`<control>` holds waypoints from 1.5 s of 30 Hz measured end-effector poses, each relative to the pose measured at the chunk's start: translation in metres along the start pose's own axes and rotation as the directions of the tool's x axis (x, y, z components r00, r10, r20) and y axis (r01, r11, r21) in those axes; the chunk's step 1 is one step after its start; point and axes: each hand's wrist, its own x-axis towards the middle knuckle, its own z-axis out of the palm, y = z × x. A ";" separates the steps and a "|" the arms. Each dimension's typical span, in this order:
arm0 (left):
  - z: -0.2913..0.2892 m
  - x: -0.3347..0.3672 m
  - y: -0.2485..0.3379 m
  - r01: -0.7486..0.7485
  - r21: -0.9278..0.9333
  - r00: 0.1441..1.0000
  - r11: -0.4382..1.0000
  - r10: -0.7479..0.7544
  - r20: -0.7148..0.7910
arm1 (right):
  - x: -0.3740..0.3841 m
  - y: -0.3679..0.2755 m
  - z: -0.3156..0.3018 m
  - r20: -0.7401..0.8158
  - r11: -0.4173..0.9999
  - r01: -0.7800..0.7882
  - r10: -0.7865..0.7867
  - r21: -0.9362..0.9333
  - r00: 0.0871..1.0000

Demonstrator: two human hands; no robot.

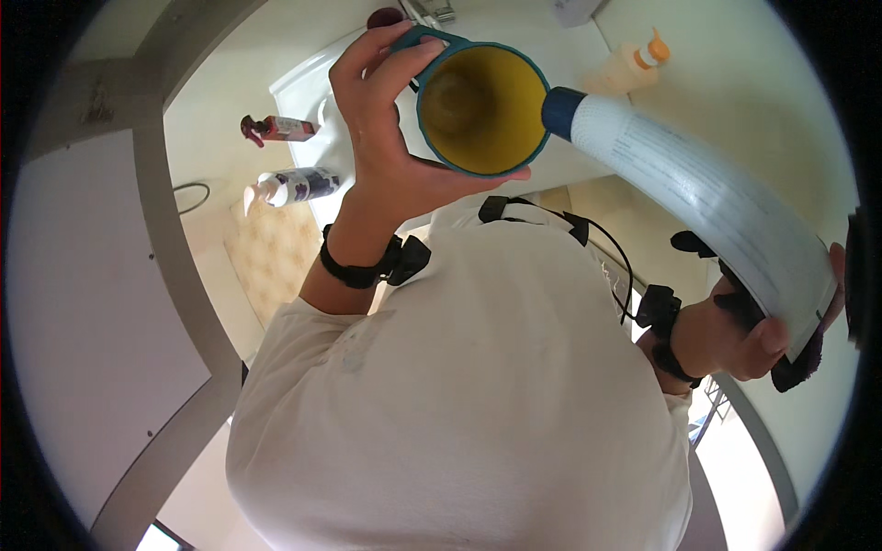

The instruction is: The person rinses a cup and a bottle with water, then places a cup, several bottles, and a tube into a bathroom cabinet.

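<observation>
My left hand grips a mug with a teal outside and a yellow inside, its fingers around the handle and its thumb along the near side. The mug's mouth faces me, and I see nothing in it but shadow. In my right hand is a large white squeeze tube, held by its flat end. The tube's dark blue cap is at the mug's right rim; whether they touch I cannot tell. A dark fuzzy thing shows beside my right fingers, its kind unclear.
Behind the mug lies a white sink, with a metal tap at its far side. To the left stand a red bottle and a white pump bottle. An orange-topped pump bottle stands at the far right.
</observation>
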 end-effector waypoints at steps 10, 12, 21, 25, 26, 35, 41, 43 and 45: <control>0.007 0.001 0.006 -0.072 -0.220 0.997 0.973 0.079 0.023 | -0.023 -0.016 -0.024 -0.086 0.981 -0.062 0.078 0.181 0.993; 0.006 0.001 0.010 -0.053 -0.240 0.998 0.969 0.060 0.022 | -0.016 -0.004 -0.032 0.160 0.619 0.492 -0.512 -0.612 0.844; -0.008 -0.016 0.019 0.076 -0.132 0.997 0.988 -0.075 0.011 | 0.001 -0.004 0.025 -0.107 0.998 -0.008 0.002 -0.056 0.994; -0.010 -0.029 0.024 0.099 0.025 0.994 0.995 -0.098 -0.041 | 0.004 0.002 0.065 0.190 0.957 -0.055 -0.001 0.285 0.982; -0.012 -0.030 0.030 0.119 0.098 0.993 0.988 -0.119 -0.006 | 0.006 -0.002 0.074 0.287 0.947 -0.068 -0.026 0.313 0.958; -0.016 -0.076 0.041 0.451 0.137 0.887 0.882 -0.460 0.043 | -0.005 0.001 0.141 0.787 0.897 -0.285 -0.103 0.338 0.609; -0.020 -0.111 0.044 0.678 0.050 0.731 0.734 -0.679 0.066 | -0.008 0.006 0.177 0.931 0.889 -0.362 -0.161 0.281 0.328; -0.022 -0.131 0.030 0.672 0.053 0.738 0.739 -0.674 0.043 | -0.010 0.014 0.193 0.939 0.875 -0.386 -0.189 0.294 0.286; -0.025 -0.148 0.024 0.719 0.041 0.695 0.694 -0.719 0.002 | -0.008 0.019 0.202 0.953 0.813 -0.518 -0.138 0.264 0.268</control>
